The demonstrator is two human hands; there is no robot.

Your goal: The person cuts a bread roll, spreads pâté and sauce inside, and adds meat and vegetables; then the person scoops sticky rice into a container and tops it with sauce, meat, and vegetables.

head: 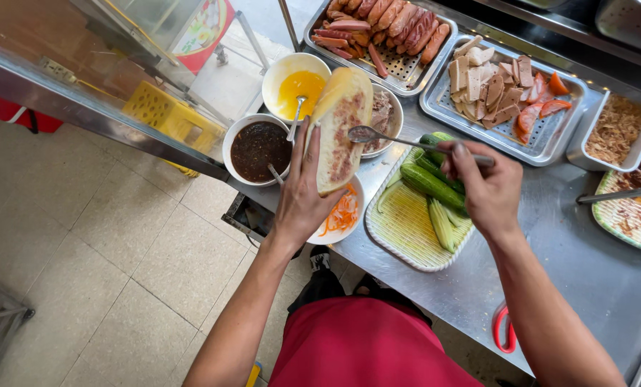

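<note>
My left hand [305, 193] holds a split baguette [340, 129] open, its cut face smeared with brown paste. My right hand [484, 185] grips a metal spoon [378, 135], whose bowl hovers just right of the bread. Under the bread sit a white bowl of dark brown sauce [257, 149], a bowl of yellow sauce [300, 84] and a bowl of brown paste [383, 115], partly hidden by the loaf. A white plate of shredded carrot pickle [345, 213] lies below the baguette.
A green woven tray [406, 229] holds cucumber spears [432, 185]. Metal trays carry sausages [398, 29] and sliced meat with tomato [507, 86]. Shredded meat [615, 129] fills a white dish at right. Red-handled scissors [505, 330] lie near the steel counter's edge.
</note>
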